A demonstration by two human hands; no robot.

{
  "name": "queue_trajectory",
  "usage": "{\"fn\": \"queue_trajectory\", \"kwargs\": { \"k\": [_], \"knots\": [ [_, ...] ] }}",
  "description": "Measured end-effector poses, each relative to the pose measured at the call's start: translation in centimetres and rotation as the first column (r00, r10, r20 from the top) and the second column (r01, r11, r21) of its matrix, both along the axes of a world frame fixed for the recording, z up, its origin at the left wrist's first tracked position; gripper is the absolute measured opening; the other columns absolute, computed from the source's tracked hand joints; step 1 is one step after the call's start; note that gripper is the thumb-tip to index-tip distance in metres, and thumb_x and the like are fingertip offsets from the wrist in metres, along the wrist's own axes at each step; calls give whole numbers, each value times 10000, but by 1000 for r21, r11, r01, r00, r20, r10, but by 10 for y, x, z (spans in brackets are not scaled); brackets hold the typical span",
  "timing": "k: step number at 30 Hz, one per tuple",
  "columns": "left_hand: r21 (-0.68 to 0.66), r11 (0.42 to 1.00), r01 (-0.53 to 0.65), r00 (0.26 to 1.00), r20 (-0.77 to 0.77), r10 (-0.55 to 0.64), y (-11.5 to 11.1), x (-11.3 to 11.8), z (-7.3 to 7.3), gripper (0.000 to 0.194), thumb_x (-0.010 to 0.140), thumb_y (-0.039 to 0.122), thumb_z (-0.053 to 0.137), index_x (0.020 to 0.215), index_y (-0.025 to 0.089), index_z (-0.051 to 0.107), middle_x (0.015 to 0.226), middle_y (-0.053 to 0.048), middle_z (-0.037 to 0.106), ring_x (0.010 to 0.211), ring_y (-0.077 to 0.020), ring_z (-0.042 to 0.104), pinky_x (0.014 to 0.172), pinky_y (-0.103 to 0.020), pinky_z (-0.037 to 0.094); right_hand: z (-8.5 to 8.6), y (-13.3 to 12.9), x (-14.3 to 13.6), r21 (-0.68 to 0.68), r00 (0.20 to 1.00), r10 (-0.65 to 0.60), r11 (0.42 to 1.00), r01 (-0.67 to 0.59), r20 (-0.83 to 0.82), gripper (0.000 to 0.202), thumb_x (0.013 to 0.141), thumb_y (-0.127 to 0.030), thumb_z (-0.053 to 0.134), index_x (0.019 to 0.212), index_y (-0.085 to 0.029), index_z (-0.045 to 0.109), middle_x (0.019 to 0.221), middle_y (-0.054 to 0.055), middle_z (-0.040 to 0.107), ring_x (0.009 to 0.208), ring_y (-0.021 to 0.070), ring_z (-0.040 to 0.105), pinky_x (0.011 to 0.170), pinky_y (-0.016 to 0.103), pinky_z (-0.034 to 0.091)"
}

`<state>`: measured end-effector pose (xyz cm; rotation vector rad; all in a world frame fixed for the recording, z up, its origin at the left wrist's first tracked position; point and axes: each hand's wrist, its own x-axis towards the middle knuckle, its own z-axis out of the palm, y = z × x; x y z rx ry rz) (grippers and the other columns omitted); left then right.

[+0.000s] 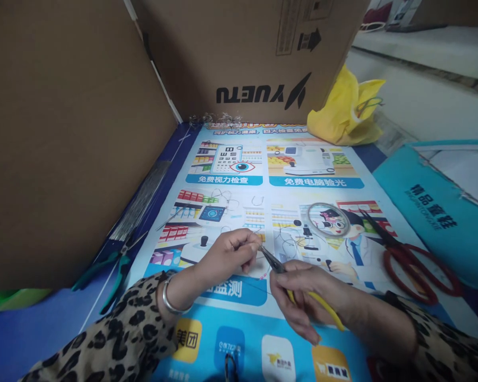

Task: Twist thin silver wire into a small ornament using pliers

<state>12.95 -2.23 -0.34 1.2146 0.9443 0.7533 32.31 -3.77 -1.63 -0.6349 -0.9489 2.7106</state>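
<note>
In the head view, my right hand (302, 297) is wrapped round yellow-handled needle-nose pliers (271, 260), whose jaws point up and left. The plier tips meet the fingertips of my left hand (237, 249), which is closed in a pinch. What the left fingers hold is too small to make out, though a thin line shows close by. Loops of thin wire (289, 241) lie just beyond the pliers. More thin wire (223, 200) is curled on the printed sheet (235, 305) past my left hand.
Red-handled scissors (412, 270) and a clear tape roll (329, 219) lie to the right. Green-handled pliers (119, 270) and a bundle of straight wires (141, 204) are at left. Cardboard walls (239, 48) stand behind and left. A yellow bag (344, 114) and a blue box (434, 207) sit on the right.
</note>
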Motion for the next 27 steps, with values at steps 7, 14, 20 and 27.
{"fn": "queue_trajectory", "kwargs": {
  "k": [7,14,20,27],
  "knots": [
    [60,996,-70,995,-69,74,2,2,-2,230,819,367,521,773,142,527,556,38,491,477,-60,452,499,-189,383,21,4,7,423,866,-79,892,-160,493,244,830,-395,431,750,-172,490,472,-49,503,375,79,444,415,202,345],
    [203,966,-157,973,-136,187,-2,6,-2,221,822,361,519,805,146,566,629,11,555,525,-78,512,533,-201,430,32,4,7,777,559,-565,274,-567,607,285,880,-395,348,681,-198,396,656,23,555,583,135,479,523,255,246],
    [285,948,-145,966,-165,198,-5,7,-2,183,842,315,496,822,147,567,665,0,576,541,-86,547,547,-208,450,27,6,6,733,520,-591,188,-654,616,269,890,-379,332,712,-198,421,690,43,592,615,161,519,526,258,217],
    [334,933,-134,965,-168,199,-7,7,-6,168,849,300,488,861,155,573,680,-3,583,540,-88,555,554,-214,456,26,7,7,717,509,-629,112,-688,587,232,888,-340,349,745,-193,457,693,41,603,602,160,525,516,266,198]
  ]
}}
